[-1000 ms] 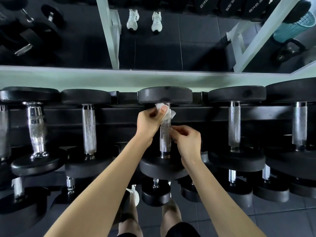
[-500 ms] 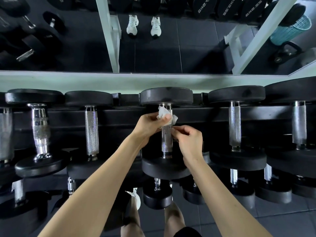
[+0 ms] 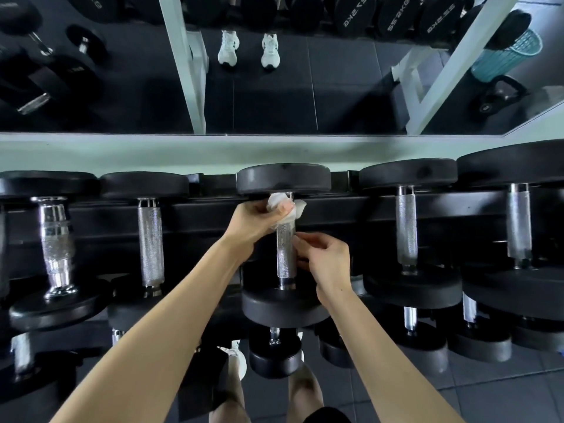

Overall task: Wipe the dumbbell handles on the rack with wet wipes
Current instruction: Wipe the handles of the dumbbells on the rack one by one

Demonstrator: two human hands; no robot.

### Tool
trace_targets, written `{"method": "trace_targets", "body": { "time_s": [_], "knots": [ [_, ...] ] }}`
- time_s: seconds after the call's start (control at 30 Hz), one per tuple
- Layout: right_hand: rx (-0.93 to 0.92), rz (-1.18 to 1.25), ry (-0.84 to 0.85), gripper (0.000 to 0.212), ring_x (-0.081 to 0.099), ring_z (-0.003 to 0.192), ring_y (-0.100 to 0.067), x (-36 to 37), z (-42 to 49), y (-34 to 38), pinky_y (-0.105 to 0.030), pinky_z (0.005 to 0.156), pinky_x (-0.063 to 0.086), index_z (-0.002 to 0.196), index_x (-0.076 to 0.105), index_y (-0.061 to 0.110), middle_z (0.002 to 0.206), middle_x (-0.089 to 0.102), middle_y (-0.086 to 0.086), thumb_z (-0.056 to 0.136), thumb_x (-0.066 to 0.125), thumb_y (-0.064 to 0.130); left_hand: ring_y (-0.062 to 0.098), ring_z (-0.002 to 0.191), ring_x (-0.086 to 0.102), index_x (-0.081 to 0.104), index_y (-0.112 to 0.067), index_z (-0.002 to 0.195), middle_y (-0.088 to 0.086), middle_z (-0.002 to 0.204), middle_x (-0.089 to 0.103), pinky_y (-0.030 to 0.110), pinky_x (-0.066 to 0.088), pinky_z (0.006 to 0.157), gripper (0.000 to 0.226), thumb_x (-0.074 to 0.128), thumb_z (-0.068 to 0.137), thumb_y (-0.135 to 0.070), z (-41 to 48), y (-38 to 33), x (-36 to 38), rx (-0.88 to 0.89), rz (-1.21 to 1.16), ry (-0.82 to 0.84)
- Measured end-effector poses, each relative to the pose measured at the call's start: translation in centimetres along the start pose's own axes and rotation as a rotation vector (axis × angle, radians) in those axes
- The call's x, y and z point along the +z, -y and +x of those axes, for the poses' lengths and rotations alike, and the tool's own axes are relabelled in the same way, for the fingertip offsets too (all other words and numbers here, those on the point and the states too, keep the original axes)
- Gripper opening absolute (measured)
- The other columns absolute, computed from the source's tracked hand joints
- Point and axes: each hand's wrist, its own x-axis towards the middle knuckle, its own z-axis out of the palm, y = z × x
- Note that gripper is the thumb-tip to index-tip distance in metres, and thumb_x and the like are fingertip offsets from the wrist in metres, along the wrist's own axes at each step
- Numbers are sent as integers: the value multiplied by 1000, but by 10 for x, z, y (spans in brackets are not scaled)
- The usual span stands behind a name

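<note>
left hand [image 3: 253, 219]: forearm reaches up from lower left; fingers curled round the wet wipe [image 3: 299, 207], clamping it on the handle [image 3: 286, 254].
wet wipe: white, crumpled; wrapped on the handle's far end just under the far head, edges sticking out past the fingers.
handle: knurled chrome bar, bare below the wipe; part of the centre dumbbell [image 3: 283, 180] on the rack [image 3: 341, 209], top tier.
right hand [image 3: 328, 264]: at the handle's right side, mid-length; fingers curled, tips at the bar; cannot tell whether it grips.
</note>
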Motion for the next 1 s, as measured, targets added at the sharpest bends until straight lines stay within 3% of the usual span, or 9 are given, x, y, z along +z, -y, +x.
{"method": "trace_targets", "body": {
  "time_s": [0.1,0.2,0.27,0.4,0.5,0.6,0.73,0.83,1.0],
  "knots": [
    [-24,-74,69,14,71,80,-18,-7,-1,-3,-37,80,58,85,74,18,82,74,-4,75,77,8,8,90,69,65,-2,76,1,88,73,23,53,76,25,72,82,-25,-15,8,-6,-17,138,117],
    [-151,-456,100,23,69,82,-9,-15,-2,-9,-25,77,53,95,75,20,85,74,3,73,80,21,-7,67,63,60,2,73,-15,63,67,11,48,64,33,71,83,-28,-27,17,-10,-33,245,203],
    [-156,-546,104,27,68,85,-9,-17,-2,-11,-27,79,53,98,75,19,89,74,3,74,79,29,-4,60,61,61,5,74,-13,58,65,13,46,62,35,72,82,-28,-25,17,-11,-13,274,204],
    [-144,-553,188,25,68,85,-6,-22,1,-17,-29,83,53,97,75,22,88,75,6,74,78,32,13,84,71,67,8,85,3,86,75,32,53,78,36,71,82,-28,-10,3,-5,7,202,124],
    [-91,-610,246,31,68,90,-7,-28,5,-25,-32,85,53,99,74,28,90,74,11,71,78,37,6,74,65,66,-5,73,-7,72,68,29,52,75,27,74,80,-29,-12,9,-8,31,305,103],
    [20,-253,158,18,69,87,-23,-30,-4,-35,-38,87,53,85,76,16,82,75,-2,79,73,32,4,65,60,68,-3,74,-9,71,66,17,46,62,26,79,75,-27,-32,28,-13,-25,452,231],
    [-28,-42,-58,70,64,94,-33,-29,-13,-49,-44,90,49,94,62,-6,93,66,-24,83,53,63,4,48,35,55,-11,57,-10,49,42,19,27,46,41,84,63,-39,-40,45,-16,-83,691,228],
    [-38,-92,-41,68,64,97,-14,-31,-12,-50,-28,93,46,100,67,3,94,71,-8,87,43,65,2,47,42,55,-14,56,-11,49,48,14,33,48,37,82,69,-36,-35,34,-11,-108,549,227],
    [-81,-97,-36,52,67,88,-13,-31,-13,-48,-24,85,45,84,73,13,84,73,-1,94,42,53,6,70,68,68,-11,72,-5,66,71,15,49,64,18,70,83,-26,-24,10,-1,-71,234,111]
  ]
}}
